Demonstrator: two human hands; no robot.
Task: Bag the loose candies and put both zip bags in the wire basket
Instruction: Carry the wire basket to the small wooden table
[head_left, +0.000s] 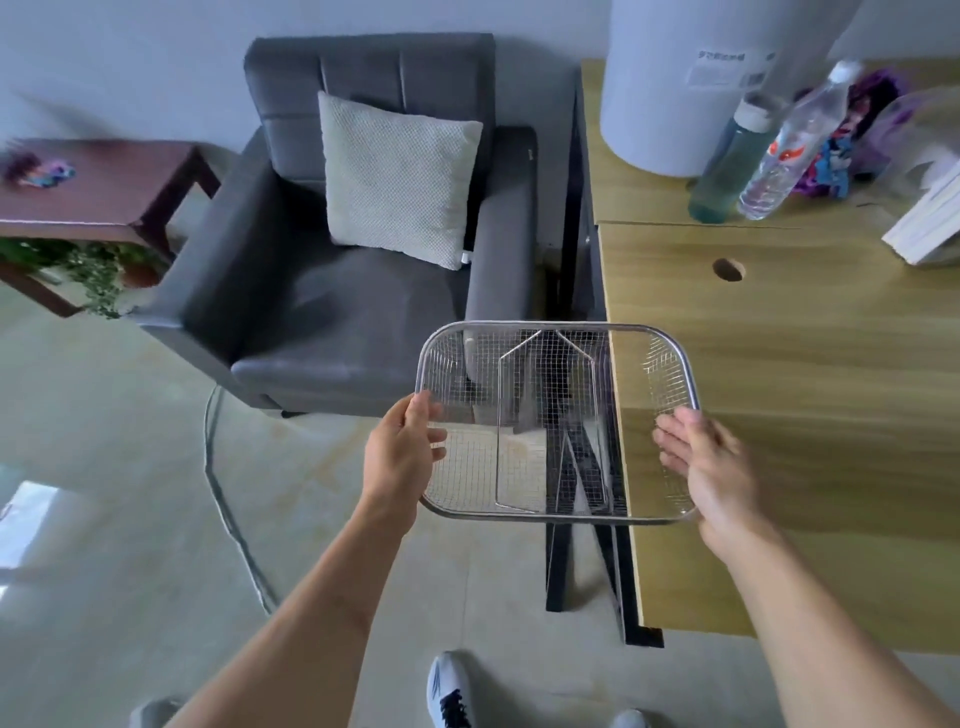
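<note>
Silver wire mesh forms the shallow rectangular basket (558, 421), which the person holds level in the air with both hands, its right third over the left edge of the pale wood-grain desk (779, 389) and the rest out over the grey floor (130, 467). Nothing lies in the basket; through its mesh show only a folded wire handle frame, the desk's black metal legs (558, 566) and the floor. The left hand (402, 457) grips the basket's left rim, thumb over the top and fingers curled beneath. The right hand (706, 467) lies against the right rim with its fingers stretched nearly flat along the side, so whether it truly clasps the wire cannot be told. At the desk's far end stand a large white cylinder (670, 88), a teal bottle with a white cap (727, 161) and a clear plastic water bottle (795, 140), tilted in this wide view, with a purple and blue bundle of wrappers (852, 135) behind them, too blurred to identify. A white stack of paper (930, 218) sits at the right edge. The near stretch of desk beyond the basket is bare wood, broken only by a round cable hole (728, 269). Left of the desk, a dark grey armchair (322, 291) holds a cream knitted cushion (397, 176), and a dark red side table (104, 182) stands further left with a small purple object on it.
</note>
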